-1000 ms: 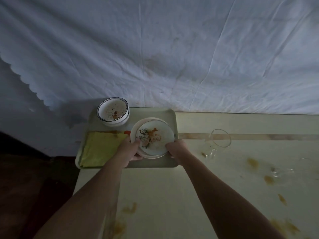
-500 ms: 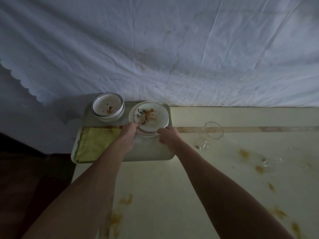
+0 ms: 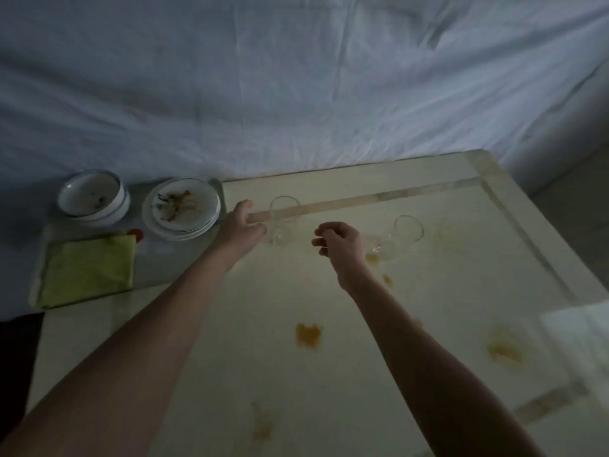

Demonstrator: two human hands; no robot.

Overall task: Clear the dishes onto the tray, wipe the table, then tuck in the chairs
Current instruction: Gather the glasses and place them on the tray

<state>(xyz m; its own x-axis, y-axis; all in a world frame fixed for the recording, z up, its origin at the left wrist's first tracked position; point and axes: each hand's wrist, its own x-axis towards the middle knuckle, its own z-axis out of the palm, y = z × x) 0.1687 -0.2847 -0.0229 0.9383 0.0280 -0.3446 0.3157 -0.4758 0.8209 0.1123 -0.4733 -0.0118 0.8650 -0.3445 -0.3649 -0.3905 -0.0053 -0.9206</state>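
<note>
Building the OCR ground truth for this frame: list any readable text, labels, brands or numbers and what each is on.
None: no text shows in the head view.
Top plate: food smears only, no print.
Bowls: a blue rim band, no lettering.
Both glasses: clear, unmarked.
Green cloth and tray: plain.

Two bare forearms, no sleeves visible

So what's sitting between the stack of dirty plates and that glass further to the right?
In the head view, between the plate stack and the right-hand glass are the left hand, another clear glass, then the right hand, over the stained table.
</note>
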